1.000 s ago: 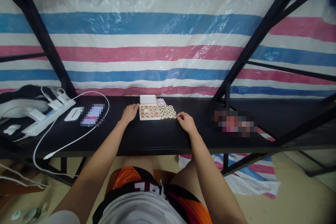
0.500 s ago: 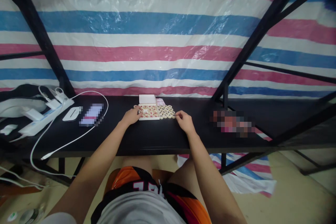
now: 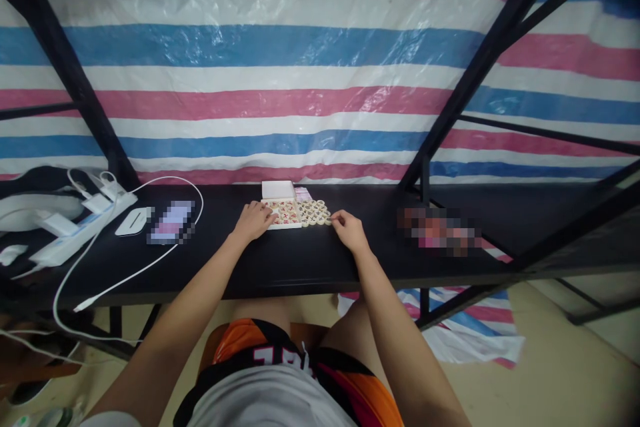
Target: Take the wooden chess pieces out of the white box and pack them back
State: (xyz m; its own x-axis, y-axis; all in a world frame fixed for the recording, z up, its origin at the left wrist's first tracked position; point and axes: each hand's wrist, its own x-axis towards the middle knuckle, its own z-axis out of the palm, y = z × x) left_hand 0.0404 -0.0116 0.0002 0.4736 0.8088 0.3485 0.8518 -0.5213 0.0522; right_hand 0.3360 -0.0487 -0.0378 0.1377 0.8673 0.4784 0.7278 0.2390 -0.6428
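Note:
A white box (image 3: 286, 225) on the black table holds round pieces with red markings. Its white lid (image 3: 279, 190) stands behind it. Round pieces with dark markings (image 3: 313, 212) lie grouped against the box's right side. My left hand (image 3: 254, 221) rests over the box's left edge, fingers apart and reaching over the pieces; nothing is seen gripped in it. At the right end of the dark-marked group is my right hand (image 3: 349, 229), its thumb and forefinger pinched together at the outermost piece; whether they grip it is too small to tell.
A pinkish paper (image 3: 303, 194) lies behind the loose pieces. To the left are a blurred phone (image 3: 173, 221), a white device (image 3: 133, 221), a power strip (image 3: 75, 235) and a looping white cable. A blurred reddish object (image 3: 440, 231) lies at the right, near black frame bars.
My left hand has shifted over the box's left part, its fingers more spread out. My right hand stays pinched beside the dark-marked pieces. The whole view has shifted slightly.

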